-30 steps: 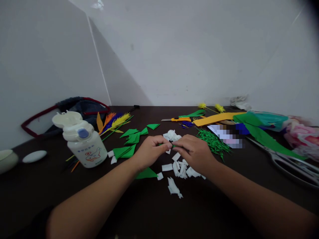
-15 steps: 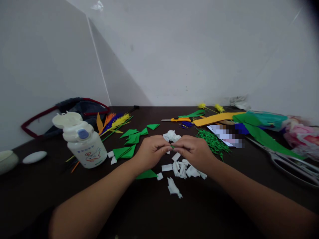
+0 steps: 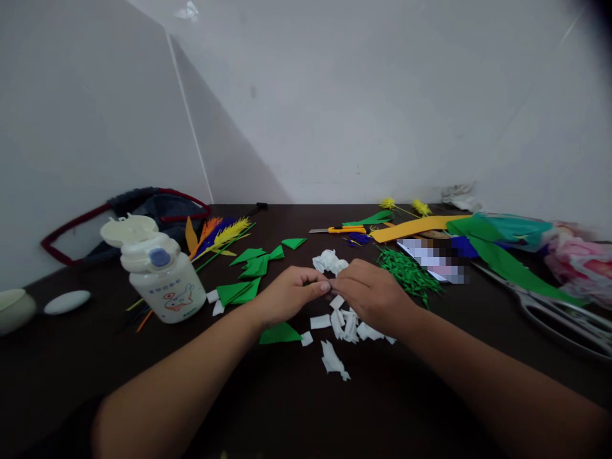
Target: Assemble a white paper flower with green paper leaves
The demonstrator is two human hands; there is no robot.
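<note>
My left hand (image 3: 296,294) and my right hand (image 3: 370,290) meet fingertip to fingertip above the middle of the dark table. Both are closed in a pinch, and whatever lies between the fingers is hidden. Below and between them are white paper scraps (image 3: 320,322), some twisted, some flat. Behind the fingers sits a crumpled white wad (image 3: 329,261). Folded green paper pieces (image 3: 240,292) lie left of my left hand, with another green piece (image 3: 281,333) under its wrist. Beside my right hand is a heap of thin green twisted bits (image 3: 408,274).
An open-lidded white bottle (image 3: 165,280) stands at left, near a white oval object (image 3: 67,302). Colourful paper stalks (image 3: 224,237) lie behind it. A yellow utility knife (image 3: 347,229) with its blade out lies at the back. Large scissors (image 3: 549,312) rest at right beside green strips (image 3: 516,268).
The right fingers have curled further over the left fingertips. The small green bit that showed between them is now covered. The things on the table have stayed put.
</note>
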